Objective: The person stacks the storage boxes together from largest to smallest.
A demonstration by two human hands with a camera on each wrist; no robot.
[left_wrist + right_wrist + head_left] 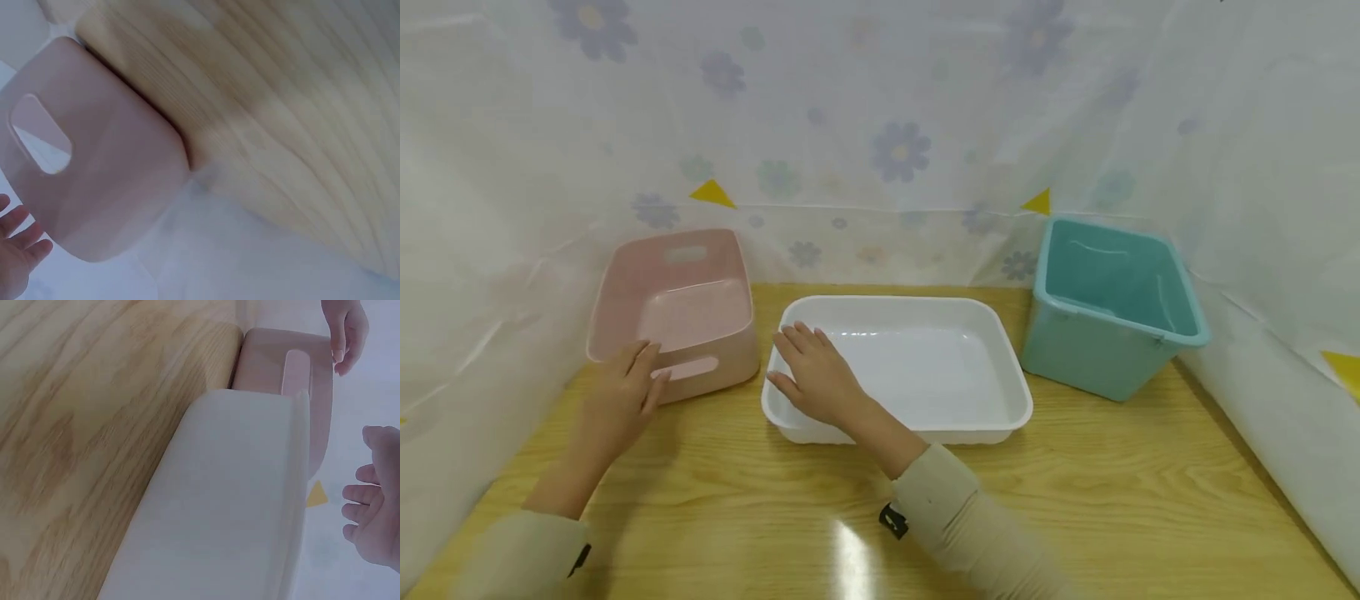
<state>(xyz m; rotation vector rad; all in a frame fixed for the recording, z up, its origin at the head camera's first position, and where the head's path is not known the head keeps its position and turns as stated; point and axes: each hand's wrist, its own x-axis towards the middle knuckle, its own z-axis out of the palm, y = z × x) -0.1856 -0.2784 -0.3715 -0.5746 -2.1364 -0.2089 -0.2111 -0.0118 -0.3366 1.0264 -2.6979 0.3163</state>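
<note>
My left hand [616, 402] is at the near rim of a pink plastic basket [733, 365], its loosely bent fingers overlapping the rim beside the slot handle. In the left wrist view, the fingertips [39, 249] show right by the basket's edge, holding nothing. Over the left end of a white rectangular tray [910, 436] my right hand [816, 377] hovers palm down with fingers relaxed. The right wrist view has that hand [378, 506] above the tray's rim, fingers slightly bent and nothing in them. Inside both containers, only the bare floor shows.
A teal bin [1075, 350] stands at the right, angled beside the tray. All three containers sit on a wood-grain table [760, 517]. Behind them hangs a white flowered sheet [850, 150] with yellow triangles on it, and pale sheeting lines both sides.
</note>
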